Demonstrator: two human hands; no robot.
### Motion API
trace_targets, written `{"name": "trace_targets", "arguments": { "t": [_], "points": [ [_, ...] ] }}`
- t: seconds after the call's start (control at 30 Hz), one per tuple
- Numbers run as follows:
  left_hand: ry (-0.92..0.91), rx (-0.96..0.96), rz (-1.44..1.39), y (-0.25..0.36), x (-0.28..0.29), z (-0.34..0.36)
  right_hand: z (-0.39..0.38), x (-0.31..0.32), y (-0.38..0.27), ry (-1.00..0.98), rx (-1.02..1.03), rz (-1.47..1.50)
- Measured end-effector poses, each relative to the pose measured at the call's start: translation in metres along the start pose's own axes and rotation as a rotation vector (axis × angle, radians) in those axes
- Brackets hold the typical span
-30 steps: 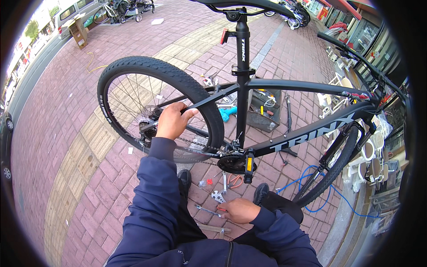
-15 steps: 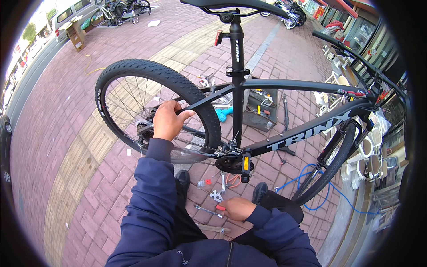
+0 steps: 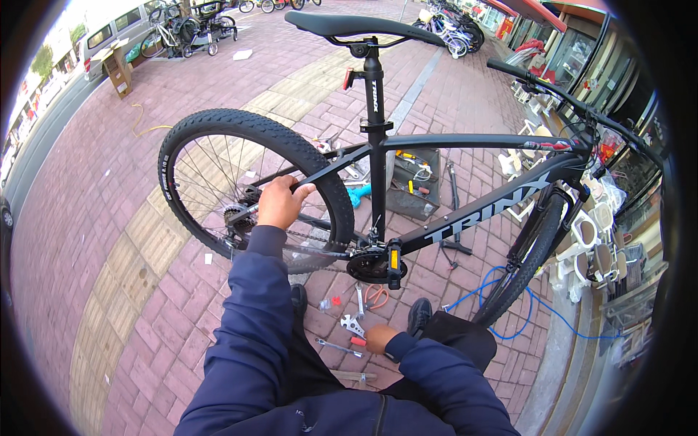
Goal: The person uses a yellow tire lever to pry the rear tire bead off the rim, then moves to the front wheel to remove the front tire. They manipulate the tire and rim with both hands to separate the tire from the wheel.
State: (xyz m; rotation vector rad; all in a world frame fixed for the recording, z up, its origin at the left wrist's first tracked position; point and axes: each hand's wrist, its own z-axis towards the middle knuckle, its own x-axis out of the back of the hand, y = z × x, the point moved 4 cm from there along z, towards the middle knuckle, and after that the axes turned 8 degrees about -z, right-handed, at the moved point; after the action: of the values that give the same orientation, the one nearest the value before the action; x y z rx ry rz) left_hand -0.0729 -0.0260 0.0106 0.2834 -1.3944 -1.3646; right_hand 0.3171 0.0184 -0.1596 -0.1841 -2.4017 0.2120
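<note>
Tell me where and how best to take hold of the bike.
I'd grip the middle of the top tube, coming from above on the wearer's side: it is long, slim and bare there, and the gap above the lower tube should let fingers wrap under. The left hand is farther back, by the rear wheel.

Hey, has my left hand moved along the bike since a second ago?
No, not noticeably: against the rear sprockets, your left hand keeps the same place at the black rear stay. The whole picture has shifted, though.
</note>
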Motion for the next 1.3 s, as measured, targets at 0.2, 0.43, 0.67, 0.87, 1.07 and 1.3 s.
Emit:
{"name": "trace_targets", "arguments": {
  "t": [0.2, 0.43, 0.67, 0.87, 1.07, 1.3],
  "points": [
    [0.105, -0.044, -0.039, 0.001, -0.006, -0.002, -0.07, 0.055, 0.008, 0.257, -0.159, 0.209],
    [0.164, -0.119, -0.116, -0.006, -0.018, 0.0, -0.232, 0.075, 0.067, 0.624, -0.851, 0.27],
    [0.094, -0.142, -0.05, -0.043, -0.025, 0.016, -0.254, 0.039, 0.047, 1.036, -0.986, 0.286],
    [-0.027, -0.181, 0.023, -0.097, -0.033, 0.043, -0.257, 0.041, 0.049, 0.985, -1.02, 0.32],
    [-0.072, -0.212, 0.166, -0.135, -0.044, 0.068, -0.262, 0.034, 0.054, 0.936, -1.059, 0.418],
    [-0.214, -0.161, 0.251, -0.141, -0.047, 0.092, -0.26, 0.037, 0.061, 0.919, -1.073, 0.411]
  ]
}}
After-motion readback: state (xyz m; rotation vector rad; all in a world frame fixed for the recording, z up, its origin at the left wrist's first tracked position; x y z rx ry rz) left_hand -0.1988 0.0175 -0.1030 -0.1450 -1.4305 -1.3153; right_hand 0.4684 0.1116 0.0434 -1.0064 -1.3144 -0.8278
